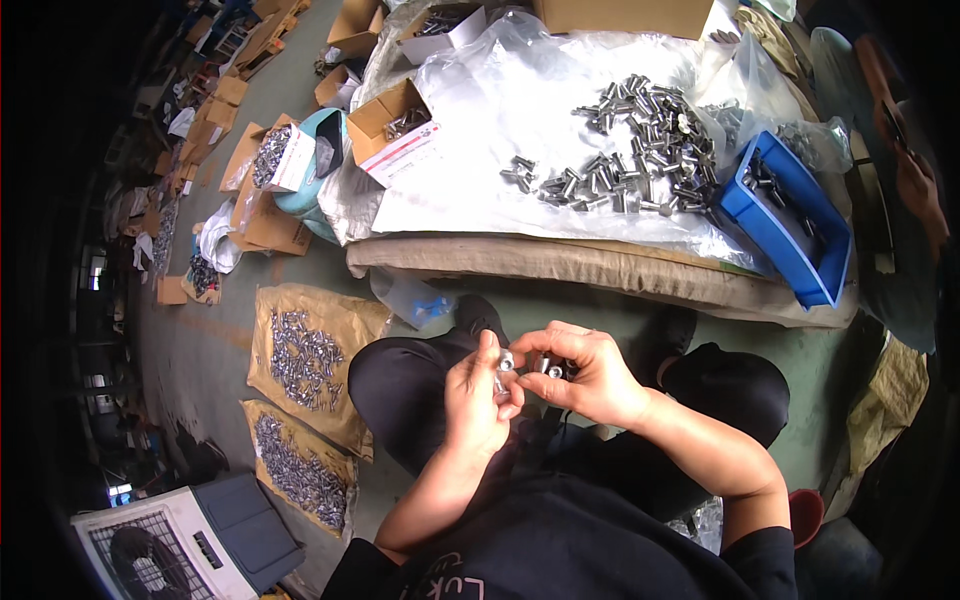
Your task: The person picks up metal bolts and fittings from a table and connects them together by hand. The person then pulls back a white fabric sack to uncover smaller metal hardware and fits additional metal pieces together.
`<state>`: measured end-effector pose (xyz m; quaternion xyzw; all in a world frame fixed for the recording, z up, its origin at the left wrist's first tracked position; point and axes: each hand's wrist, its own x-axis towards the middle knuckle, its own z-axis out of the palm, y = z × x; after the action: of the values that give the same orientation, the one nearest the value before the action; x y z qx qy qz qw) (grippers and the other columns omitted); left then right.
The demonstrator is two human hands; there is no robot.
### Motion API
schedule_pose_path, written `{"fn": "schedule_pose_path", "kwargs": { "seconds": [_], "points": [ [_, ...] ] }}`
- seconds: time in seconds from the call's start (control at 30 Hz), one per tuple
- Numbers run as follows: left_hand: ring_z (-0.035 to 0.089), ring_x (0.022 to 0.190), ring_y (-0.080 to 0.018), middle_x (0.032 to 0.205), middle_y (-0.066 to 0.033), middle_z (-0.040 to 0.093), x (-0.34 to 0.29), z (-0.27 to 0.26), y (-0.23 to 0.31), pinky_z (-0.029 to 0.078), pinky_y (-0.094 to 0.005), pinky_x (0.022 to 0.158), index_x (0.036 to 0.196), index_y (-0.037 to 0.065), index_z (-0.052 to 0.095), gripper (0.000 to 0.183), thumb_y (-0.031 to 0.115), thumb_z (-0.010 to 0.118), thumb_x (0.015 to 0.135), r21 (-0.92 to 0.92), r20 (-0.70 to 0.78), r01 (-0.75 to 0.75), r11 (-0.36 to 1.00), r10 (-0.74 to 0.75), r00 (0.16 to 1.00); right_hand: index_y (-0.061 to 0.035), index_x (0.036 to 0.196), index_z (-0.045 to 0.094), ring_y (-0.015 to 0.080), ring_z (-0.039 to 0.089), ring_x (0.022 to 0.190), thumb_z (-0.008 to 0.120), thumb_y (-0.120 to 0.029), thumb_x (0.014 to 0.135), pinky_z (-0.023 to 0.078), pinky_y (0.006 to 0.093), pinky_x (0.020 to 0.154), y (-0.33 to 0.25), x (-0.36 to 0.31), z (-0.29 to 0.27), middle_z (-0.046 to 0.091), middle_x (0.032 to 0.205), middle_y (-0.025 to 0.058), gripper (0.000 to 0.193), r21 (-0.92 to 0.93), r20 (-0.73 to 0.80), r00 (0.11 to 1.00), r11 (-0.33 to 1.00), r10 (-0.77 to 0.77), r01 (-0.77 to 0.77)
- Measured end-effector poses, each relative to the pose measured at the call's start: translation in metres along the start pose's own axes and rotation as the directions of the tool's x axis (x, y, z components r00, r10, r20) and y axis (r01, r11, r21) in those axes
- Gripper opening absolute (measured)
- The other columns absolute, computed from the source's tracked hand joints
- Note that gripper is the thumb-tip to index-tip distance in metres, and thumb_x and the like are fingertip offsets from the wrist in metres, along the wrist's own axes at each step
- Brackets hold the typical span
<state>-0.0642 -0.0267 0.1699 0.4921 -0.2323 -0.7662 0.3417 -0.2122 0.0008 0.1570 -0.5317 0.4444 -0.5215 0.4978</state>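
Observation:
Above my lap, my two hands are held close together. Closed fingers of my left hand (472,400) grip shiny metal bolts (505,361), whose round heads show sockets. My right hand (598,378) is curled around several more bolts (554,372); its thumb and fingertips reach towards the left hand. Part of what each hand holds is hidden behind the fingers. Beyond my knees, a loose heap of similar bolts (655,145) lies on a white plastic sheet (480,130) over a low padded platform.
A blue bin (778,248) with some dark metal parts tilts at the platform's right edge. Open cardboard boxes (382,140) stand at the left. On the floor, yellowish sacks (262,345) carry small metal parts. A fan unit (165,540) is at lower left. Another person's arm (915,180) shows far right.

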Motion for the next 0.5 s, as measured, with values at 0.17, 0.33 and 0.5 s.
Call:
{"fn": "schedule_pose_path", "kwargs": {
  "seconds": [0.17, 0.33, 0.5],
  "points": [
    [0.047, 0.039, -0.0055, 0.053, -0.0005, 0.051, -0.002, 0.008, -0.009, 0.026, -0.0149, 0.030, 0.072, 0.003, 0.055, 0.033, 0.031, 0.046, 0.088, 0.225, -0.004, -0.235, 0.946, 0.242, 0.970, -0.0031, 0.091, 0.061, 0.0156, 0.053, 0.062, 0.066, -0.009, 0.071, 0.044, 0.0262, 0.057, -0.003, -0.001, 0.000, 0.054, 0.071, 0.0062, 0.021, -0.144, -0.015, 0.996, 0.986, -0.089, 0.086],
    [0.043, 0.036, -0.0055, 0.053, -0.0003, 0.050, 0.002, 0.005, -0.008, 0.027, -0.0159, 0.031, 0.076, 0.003, 0.054, 0.032, 0.031, 0.043, 0.089, 0.327, 0.036, -0.192, 0.925, 0.191, 0.981, -0.0029, 0.088, 0.062, 0.0144, 0.052, 0.062, 0.066, -0.009, 0.072, 0.043, 0.0262, 0.056, 0.003, -0.003, -0.001, 0.054, 0.070, 0.0054, 0.017, -0.120, -0.054, 0.992, 0.987, -0.117, 0.110],
    [0.046, 0.052, -0.0086, 0.076, -0.0059, 0.054, 0.002, -0.020, 0.010, 0.040, -0.0195, 0.039, 0.100, 0.003, 0.048, 0.024, 0.024, 0.040, 0.090, 0.093, 0.143, 0.189, 0.977, -0.201, 0.969, -0.0034, 0.085, 0.062, 0.0119, 0.049, 0.060, 0.067, -0.009, 0.071, 0.040, 0.0241, 0.054, 0.007, -0.003, -0.004, 0.053, 0.069, 0.0040, 0.015, -0.050, -0.071, 0.997, 0.998, -0.038, 0.035]
  ]
}}
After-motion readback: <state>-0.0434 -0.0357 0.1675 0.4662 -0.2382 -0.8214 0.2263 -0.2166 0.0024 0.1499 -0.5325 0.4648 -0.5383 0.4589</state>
